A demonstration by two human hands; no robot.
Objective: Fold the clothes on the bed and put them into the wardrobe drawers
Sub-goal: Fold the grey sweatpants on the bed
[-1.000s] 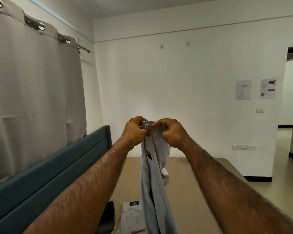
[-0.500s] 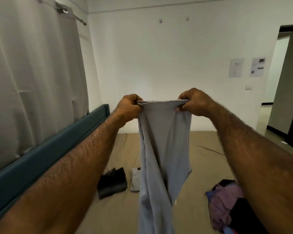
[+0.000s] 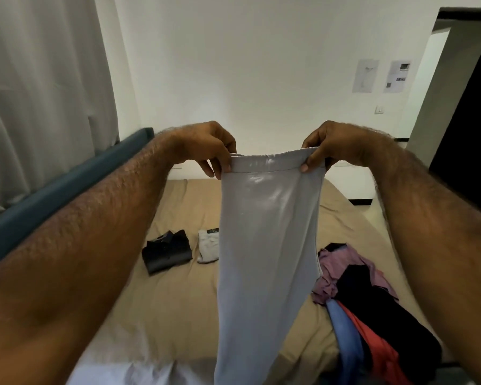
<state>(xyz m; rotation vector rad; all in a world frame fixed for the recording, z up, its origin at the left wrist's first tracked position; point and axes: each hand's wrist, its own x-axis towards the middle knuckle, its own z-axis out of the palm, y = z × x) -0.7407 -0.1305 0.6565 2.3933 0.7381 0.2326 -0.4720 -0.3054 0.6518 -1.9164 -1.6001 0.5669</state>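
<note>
Light grey trousers (image 3: 267,240) hang in front of me above the bed (image 3: 178,301). My left hand (image 3: 208,147) pinches the left end of their waistband, and my right hand (image 3: 328,145) pinches the right end, so the band is stretched flat between them. The legs drop down past the bottom of the view. On the tan sheet lie a folded black garment (image 3: 165,251) and a folded grey-white garment (image 3: 208,245), partly hidden behind the trousers. An unfolded heap of pink, black, blue and red clothes (image 3: 367,307) lies at the right.
A teal headboard (image 3: 67,187) runs along the bed's left side under a pale curtain (image 3: 39,87). A white wall with two paper sheets (image 3: 381,76) stands beyond the bed. A dark doorway (image 3: 467,107) opens at the right.
My hands have moved apart along the waistband, spreading the bunched trousers wide. My view has tilted down, so more of the bed and the clothes heap shows.
</note>
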